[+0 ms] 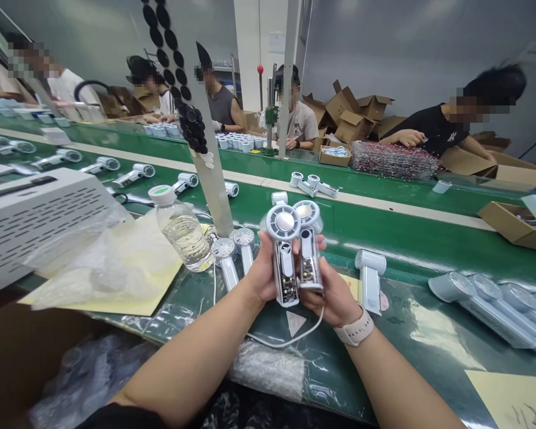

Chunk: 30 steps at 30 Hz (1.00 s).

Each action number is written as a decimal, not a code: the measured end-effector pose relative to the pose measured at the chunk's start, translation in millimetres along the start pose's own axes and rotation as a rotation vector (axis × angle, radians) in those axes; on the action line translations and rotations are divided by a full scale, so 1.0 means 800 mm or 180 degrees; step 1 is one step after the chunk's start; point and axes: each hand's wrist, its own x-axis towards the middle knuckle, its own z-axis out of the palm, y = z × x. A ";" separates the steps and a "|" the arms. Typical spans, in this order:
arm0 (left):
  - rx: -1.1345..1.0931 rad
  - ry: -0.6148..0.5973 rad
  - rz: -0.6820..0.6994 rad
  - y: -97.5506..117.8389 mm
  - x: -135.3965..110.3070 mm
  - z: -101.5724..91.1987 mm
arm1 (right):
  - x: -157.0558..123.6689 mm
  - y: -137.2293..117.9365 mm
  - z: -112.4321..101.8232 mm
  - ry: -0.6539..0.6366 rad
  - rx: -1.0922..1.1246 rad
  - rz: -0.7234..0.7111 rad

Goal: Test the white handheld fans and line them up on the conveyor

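Observation:
My left hand (pixel 262 271) is closed around a white hand-held fan (pixel 284 253), held upright with its round head up. My right hand (pixel 333 292) grips a second white fan (pixel 308 247) right beside the first; the two touch side by side. A white cable (pixel 290 341) hangs in a loop below my hands. A pale watch band (pixel 355 329) sits on my right wrist. Two more fans (pixel 234 253) lie on the green bench just left of my left hand, and one fan (pixel 370 275) stands to the right.
A water bottle (pixel 181 229) stands left of my hands by a slanted metal post (pixel 214 185). A white vented box (pixel 36 217) and plastic bags (pixel 89 262) lie far left. Several fans (pixel 495 304) lie at right. Other fans ride the green conveyor (pixel 384 196); people work beyond, near cardboard boxes (pixel 352 116).

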 end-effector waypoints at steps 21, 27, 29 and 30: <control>0.0018 0.0769 0.0610 0.029 0.011 -0.031 | 0.001 -0.003 -0.006 0.0355 -0.0495 0.0287; 0.0130 0.0721 0.0912 0.027 0.009 -0.022 | -0.007 0.010 0.023 0.0178 -0.1074 0.0212; 0.0155 0.0658 0.0915 0.027 0.009 -0.017 | -0.011 0.016 0.034 0.0308 -0.1188 0.0001; 0.0173 0.0647 0.0939 0.027 0.008 -0.016 | -0.012 0.018 0.039 0.0390 -0.1228 -0.0093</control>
